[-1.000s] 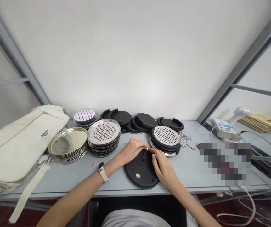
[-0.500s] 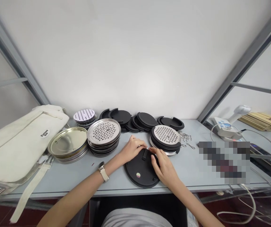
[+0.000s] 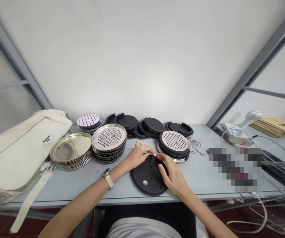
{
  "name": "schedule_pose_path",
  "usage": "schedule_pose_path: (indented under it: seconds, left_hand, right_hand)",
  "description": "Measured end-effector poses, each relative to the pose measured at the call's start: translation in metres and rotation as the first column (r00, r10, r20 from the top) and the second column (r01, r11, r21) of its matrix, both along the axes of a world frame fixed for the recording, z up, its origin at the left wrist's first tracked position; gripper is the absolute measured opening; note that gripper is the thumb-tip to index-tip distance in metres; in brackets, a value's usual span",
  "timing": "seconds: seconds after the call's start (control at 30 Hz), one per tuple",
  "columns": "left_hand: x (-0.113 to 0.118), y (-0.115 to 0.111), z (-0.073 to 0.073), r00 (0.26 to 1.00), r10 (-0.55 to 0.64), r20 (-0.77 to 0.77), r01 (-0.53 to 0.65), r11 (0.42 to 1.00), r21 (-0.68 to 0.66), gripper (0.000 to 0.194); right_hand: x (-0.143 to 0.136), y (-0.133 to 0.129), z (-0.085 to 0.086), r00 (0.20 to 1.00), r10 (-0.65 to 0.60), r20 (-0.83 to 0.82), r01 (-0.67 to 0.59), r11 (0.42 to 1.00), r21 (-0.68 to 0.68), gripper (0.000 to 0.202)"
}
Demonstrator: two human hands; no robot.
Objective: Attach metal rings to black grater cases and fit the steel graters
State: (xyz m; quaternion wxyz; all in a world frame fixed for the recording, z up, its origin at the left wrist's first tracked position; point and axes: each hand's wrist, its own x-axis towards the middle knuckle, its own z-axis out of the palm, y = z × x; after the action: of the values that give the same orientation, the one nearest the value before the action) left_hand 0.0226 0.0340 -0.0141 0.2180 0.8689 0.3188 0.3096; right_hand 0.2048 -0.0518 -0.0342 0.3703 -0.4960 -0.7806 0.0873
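Note:
A round black disc (image 3: 147,180) with a small round sticker lies near the table's front edge. My left hand (image 3: 139,154) pinches at a small metal piece (image 3: 154,155) at the disc's far edge, beside a short black strap (image 3: 152,161). From the other side my right hand (image 3: 171,171) meets it there, thumb over the disc and fingertips at the same metal piece. Behind my right hand is a stack topped by a perforated plate (image 3: 175,141) in a black rim. Metal clips (image 3: 194,142) lie to its right.
Stacks of gold-coloured lids (image 3: 71,147), perforated metal plates (image 3: 109,138) and striped discs (image 3: 88,121) stand left. Black discs (image 3: 154,125) lie along the wall. A cream bag (image 3: 20,148) is far left; a white device (image 3: 235,134), cables and a blurred patch are right.

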Motion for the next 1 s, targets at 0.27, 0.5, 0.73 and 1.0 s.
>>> schedule_pose_path:
  seconds: [0.27,0.5,0.73,1.0]
  left_hand:
    - [0.002,0.004,-0.004,1.0,0.02,-0.003,-0.02,0.999,-0.039,0.018]
    - [0.001,0.007,-0.011,0.999,0.017,0.027,-0.015,0.997,-0.075,0.016]
    - [0.001,0.009,-0.013,0.999,0.002,0.051,0.002,0.997,-0.074,0.015]
    - [0.0,0.008,-0.012,1.0,0.005,0.01,-0.005,0.998,-0.063,0.016]
  right_hand:
    - [0.0,-0.001,-0.002,1.0,-0.009,0.006,0.009,1.0,-0.005,0.028]
    - [0.0,-0.001,-0.002,1.0,0.001,0.019,-0.001,1.0,-0.015,0.031]
    - [0.001,-0.001,-0.003,1.0,0.008,0.007,-0.008,0.999,-0.037,0.032]
    - [0.001,-0.002,-0.004,1.0,0.013,0.005,-0.013,0.999,-0.046,0.031]
